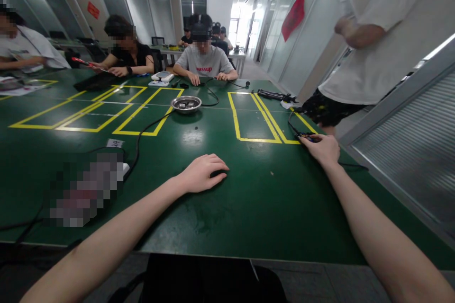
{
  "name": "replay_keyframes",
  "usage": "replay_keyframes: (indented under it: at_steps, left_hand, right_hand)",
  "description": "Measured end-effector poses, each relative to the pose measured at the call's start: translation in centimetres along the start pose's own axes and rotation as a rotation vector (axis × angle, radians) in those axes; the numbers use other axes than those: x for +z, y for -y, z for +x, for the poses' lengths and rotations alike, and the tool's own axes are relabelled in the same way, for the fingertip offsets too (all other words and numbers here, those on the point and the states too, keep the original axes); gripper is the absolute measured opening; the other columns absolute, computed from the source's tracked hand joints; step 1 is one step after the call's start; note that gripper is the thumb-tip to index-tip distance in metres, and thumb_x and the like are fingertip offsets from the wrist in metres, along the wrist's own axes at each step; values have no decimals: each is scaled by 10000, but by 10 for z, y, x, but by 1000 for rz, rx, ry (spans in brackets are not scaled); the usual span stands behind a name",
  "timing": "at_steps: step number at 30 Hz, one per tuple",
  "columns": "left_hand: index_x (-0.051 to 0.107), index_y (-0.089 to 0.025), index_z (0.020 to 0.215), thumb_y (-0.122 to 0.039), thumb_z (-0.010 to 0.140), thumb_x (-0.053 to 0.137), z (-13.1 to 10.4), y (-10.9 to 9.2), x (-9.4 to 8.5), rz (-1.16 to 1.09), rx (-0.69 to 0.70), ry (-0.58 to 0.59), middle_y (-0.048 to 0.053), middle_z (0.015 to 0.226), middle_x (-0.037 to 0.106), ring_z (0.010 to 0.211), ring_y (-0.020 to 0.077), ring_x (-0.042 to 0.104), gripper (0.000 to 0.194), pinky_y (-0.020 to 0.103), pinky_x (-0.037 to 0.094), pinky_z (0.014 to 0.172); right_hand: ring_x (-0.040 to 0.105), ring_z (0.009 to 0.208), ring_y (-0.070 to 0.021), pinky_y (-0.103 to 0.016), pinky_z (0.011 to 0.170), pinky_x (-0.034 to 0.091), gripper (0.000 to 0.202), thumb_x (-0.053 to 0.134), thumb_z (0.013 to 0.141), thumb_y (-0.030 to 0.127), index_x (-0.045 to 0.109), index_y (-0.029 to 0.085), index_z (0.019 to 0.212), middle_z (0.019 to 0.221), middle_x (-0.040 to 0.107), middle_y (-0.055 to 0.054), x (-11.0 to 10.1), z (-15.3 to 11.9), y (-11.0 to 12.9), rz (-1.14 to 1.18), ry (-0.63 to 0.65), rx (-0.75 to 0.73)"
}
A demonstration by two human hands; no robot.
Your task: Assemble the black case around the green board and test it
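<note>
Green tabletop (245,208), looks like early days: right hand (325,150) half-curled at a dark cabled gadget (308,137), right of frame (actually gripped? can't tell), apparently not lifted yet; left hand (201,173) loosely open, seemingly empty, just below centre.

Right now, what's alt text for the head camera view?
A person's right hand grasps a dark item at the right of a green table; the left hand is near the middle. Beyond are a metal bowl and seated people.
</note>
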State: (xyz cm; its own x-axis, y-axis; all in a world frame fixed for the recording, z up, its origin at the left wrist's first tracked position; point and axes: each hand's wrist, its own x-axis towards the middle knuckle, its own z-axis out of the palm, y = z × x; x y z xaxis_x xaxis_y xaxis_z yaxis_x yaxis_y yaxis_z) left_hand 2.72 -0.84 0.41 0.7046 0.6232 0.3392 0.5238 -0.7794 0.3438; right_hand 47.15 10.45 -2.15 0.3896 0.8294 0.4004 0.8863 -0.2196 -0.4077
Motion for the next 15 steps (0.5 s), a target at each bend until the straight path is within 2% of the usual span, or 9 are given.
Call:
replay_keyframes:
  at_steps: [3, 6, 10, 15]
  left_hand:
    - [731, -201, 1112, -286, 1008, 570, 0, 0, 0, 0, -1, 2, 69, 1142, 764, 1062, 220, 691, 210, 365, 539, 937]
    - [733, -200, 1099, -281, 1003, 576, 0, 1, 1, 2, 1, 1, 68, 1132, 766, 1053, 220, 693, 201, 367, 538, 938]
    - [737, -202, 1081, -279, 1001, 579, 0, 1, 2, -3, 2, -6, 63, 1123, 769, 1054, 217, 695, 192, 361, 540, 934]
    - [743, -205, 1076, -286, 1003, 576, 0, 1, 2, -10, 1, -9, 64, 1126, 771, 1047, 216, 699, 200, 360, 547, 934]
  right_hand:
    - [706, 993, -402, -466, 785, 558, 508, 708, 791, 550, 815, 141, 1072, 1058, 743, -211, -7, -4, 13, -54, 26, 101]
    - [721, 971, -404, -443, 724, 558, 503, 703, 798, 574, 831, 169, 1065, 1003, 774, -188, -14, -7, 22, -102, 101, 104]
    - [731, 947, -413, -437, 680, 551, 488, 666, 838, 580, 837, 185, 1069, 994, 785, -183, -18, -10, 29, -198, 148, 68]
    - [737, 916, -394, -426, 667, 553, 438, 656, 853, 519, 826, 199, 1099, 1017, 788, -181, -18, -12, 33, -248, 126, -25]
